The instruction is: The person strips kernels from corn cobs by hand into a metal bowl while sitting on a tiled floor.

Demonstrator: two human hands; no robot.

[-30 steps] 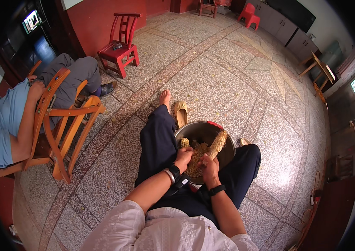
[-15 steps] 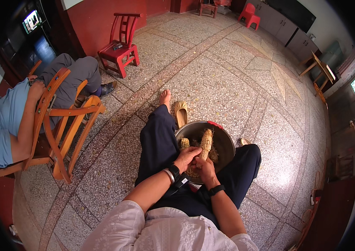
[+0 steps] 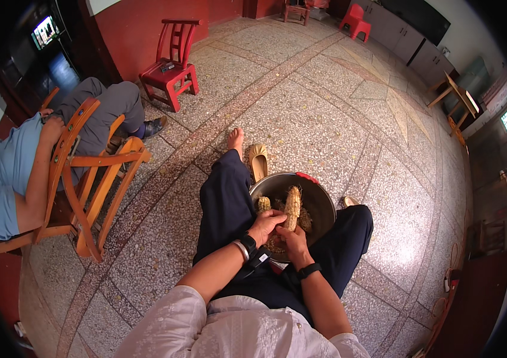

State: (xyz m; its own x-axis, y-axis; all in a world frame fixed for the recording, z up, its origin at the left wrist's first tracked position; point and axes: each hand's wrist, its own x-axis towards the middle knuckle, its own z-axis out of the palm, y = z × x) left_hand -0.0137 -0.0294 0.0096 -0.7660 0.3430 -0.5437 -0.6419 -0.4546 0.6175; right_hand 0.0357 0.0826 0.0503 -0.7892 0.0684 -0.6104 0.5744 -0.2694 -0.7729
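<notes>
Though both hands point(image 3: 280, 231) gripping — corncob point(image 3: 292, 206), bowl point(image 3: 322, 200).

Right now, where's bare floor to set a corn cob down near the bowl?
Open terrazzo floor lies beyond the metal bowl, past the slipper. Another bare patch lies between the person's left leg and the wooden chair. Crowded: inside the bowl, where the left hand and right hand hold a cob over other cobs.

A red wooden chair point(image 3: 173, 65) stands on the speckled floor point(image 3: 325, 107). At the left, another person point(image 3: 20, 161) sits on an orange wooden chair point(image 3: 95, 179). A beige slipper point(image 3: 258, 161) lies nearby.
</notes>
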